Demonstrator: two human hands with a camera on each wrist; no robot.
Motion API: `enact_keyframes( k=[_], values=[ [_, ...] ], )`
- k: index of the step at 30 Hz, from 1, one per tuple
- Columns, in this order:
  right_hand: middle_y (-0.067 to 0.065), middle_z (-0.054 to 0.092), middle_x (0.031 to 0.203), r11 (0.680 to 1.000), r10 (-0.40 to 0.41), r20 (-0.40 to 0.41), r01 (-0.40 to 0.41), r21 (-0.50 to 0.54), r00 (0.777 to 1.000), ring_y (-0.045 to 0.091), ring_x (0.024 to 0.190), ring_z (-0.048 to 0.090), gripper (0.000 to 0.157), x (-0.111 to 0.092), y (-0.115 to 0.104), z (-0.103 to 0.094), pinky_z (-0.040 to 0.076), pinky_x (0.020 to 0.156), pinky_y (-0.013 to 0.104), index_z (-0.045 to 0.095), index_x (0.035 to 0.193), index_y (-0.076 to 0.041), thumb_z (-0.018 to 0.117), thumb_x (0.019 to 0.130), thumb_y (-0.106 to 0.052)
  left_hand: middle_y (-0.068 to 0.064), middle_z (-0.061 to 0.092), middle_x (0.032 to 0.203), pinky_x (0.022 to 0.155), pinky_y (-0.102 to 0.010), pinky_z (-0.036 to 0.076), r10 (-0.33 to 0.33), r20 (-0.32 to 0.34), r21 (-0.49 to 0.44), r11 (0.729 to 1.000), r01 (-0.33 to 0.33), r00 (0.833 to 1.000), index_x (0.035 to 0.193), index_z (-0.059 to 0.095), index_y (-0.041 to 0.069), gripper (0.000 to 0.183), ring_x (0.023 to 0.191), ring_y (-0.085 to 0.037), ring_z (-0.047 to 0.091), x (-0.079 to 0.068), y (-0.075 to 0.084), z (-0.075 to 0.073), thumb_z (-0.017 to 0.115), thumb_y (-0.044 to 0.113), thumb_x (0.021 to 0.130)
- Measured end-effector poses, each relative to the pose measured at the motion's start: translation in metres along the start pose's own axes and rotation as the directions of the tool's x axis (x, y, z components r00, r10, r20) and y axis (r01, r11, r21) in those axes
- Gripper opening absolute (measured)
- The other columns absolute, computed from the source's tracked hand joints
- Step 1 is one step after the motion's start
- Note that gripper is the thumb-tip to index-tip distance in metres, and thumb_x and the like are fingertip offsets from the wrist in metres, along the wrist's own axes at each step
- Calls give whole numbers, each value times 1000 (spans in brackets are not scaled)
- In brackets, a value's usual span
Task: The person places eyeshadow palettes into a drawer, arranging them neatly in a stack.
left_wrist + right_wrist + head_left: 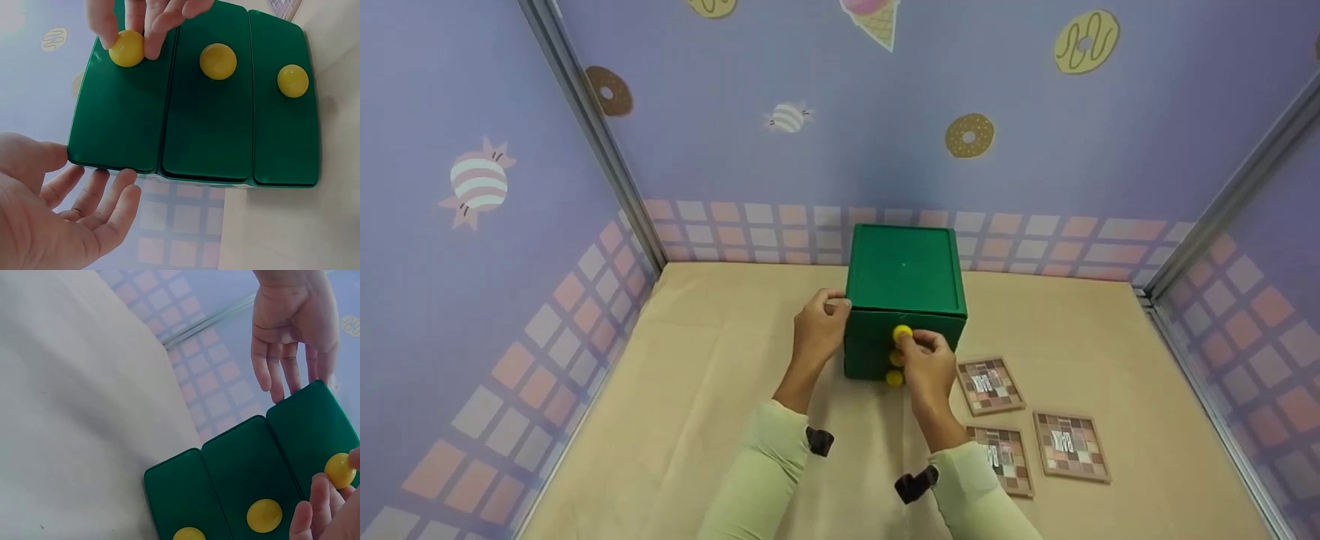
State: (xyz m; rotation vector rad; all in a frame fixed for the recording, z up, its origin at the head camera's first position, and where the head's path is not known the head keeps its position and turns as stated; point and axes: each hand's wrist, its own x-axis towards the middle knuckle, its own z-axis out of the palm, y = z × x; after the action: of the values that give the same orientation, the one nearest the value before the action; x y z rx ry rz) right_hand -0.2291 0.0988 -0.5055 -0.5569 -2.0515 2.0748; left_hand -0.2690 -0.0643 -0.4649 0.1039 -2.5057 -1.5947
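A green box (904,266) with three stacked drawers stands against the back wall, its drawer fronts facing me. Each front carries one round yellow knob. Thumb and fingers of my right hand (930,369) pinch the top knob (126,49). Below it are the middle knob (218,61) and the bottom knob (293,81), both untouched. My left hand (819,328) rests at the upper left of the box, its loosely extended fingers against the side and its thumb at the front corner of the top drawer (121,112). All the drawers look closed.
Right of the box lie three makeup palettes with grids of colour pans: one near the box (991,386), one farther right (1072,444), and one partly behind my right sleeve (1009,461). Decorated panels (825,165) enclose the beige tabletop (720,337) at the back and sides.
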Motion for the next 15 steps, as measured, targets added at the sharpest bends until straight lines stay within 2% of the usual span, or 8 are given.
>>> enact_keyframes(
  k=[4,11,15],
  values=[
    [15,75,107,1000,-18,-18,18,-1,1000,29,96,73,31,-5,3,-1,57,74,31,64,115,-8,69,95,-31,-10,74,112,86,-46,56,-2,16,2,1000,2,1000,126,68,14,32,102,-26,69,0,0,0,55,31,102],
    [14,76,106,998,-56,-40,54,-32,998,20,88,72,30,-18,7,-6,60,80,35,66,113,-7,70,95,-30,-9,74,112,84,-46,56,-11,30,-8,1000,12,999,126,69,17,31,102,-26,69,1,1,-2,56,32,102],
    [15,76,107,997,-60,-31,58,-46,998,17,87,73,31,-25,10,-10,59,77,32,66,113,-6,70,95,-30,-9,74,114,87,-47,56,-15,35,-12,1000,16,999,126,69,17,31,105,-26,69,1,1,-3,56,31,102]
  ],
)
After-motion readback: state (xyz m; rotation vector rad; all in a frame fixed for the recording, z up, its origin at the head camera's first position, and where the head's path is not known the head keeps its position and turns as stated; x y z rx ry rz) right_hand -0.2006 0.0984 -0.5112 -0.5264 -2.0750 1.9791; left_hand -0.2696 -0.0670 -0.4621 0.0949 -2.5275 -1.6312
